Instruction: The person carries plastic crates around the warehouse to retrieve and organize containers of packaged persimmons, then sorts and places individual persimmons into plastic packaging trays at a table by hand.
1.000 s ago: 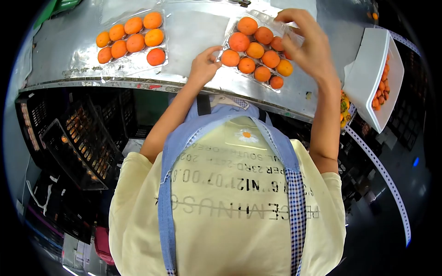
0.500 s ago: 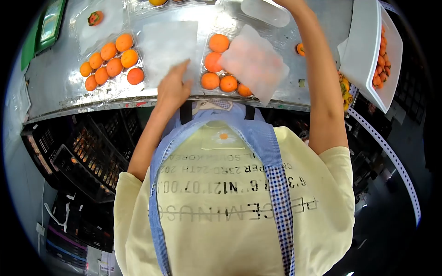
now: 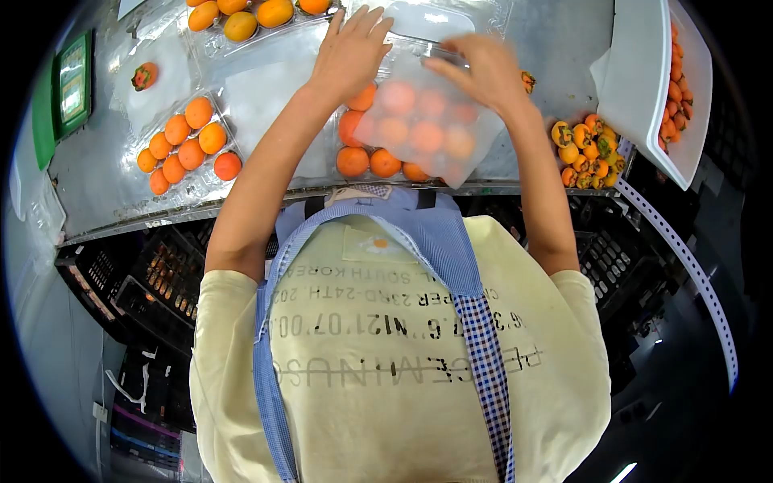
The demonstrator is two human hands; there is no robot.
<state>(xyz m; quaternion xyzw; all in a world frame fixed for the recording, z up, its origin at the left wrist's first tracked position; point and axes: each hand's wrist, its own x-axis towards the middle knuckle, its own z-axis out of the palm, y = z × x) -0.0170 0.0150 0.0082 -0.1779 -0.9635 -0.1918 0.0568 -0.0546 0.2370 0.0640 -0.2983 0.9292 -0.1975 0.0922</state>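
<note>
While the metal bench (image 3: 555, 84) fills most of the upper view, a white bin (image 3: 636, 88) tilts at its right edge with orange fruit piled inside. Closest to the front edge, right of the middle, sits a clear front tray (image 3: 339, 165) of round orange fruit, most of them covered by a translucent sheet (image 3: 435, 133) whose nearest corner reaches almost to that edge. Toward the left end of the front edge lies a left tray (image 3: 229, 135) with nine fruits, and on the far side a far tray (image 3: 278, 36) is partly cut off by the frame. A green container (image 3: 46, 121) stands at the left edge. Over the far left corner of the front tray, the left hand (image 3: 351, 50) has its fingers spread and released. Above the sheet's far right corner is the right hand (image 3: 483, 72), its fingers blurred, so I cannot tell whether they grasp it. At the front right corner is a heap of yellow-orange fruit (image 3: 588, 153). A single loose fruit (image 3: 145, 76) lies near the left edge, between the green container and the far tray.
</note>
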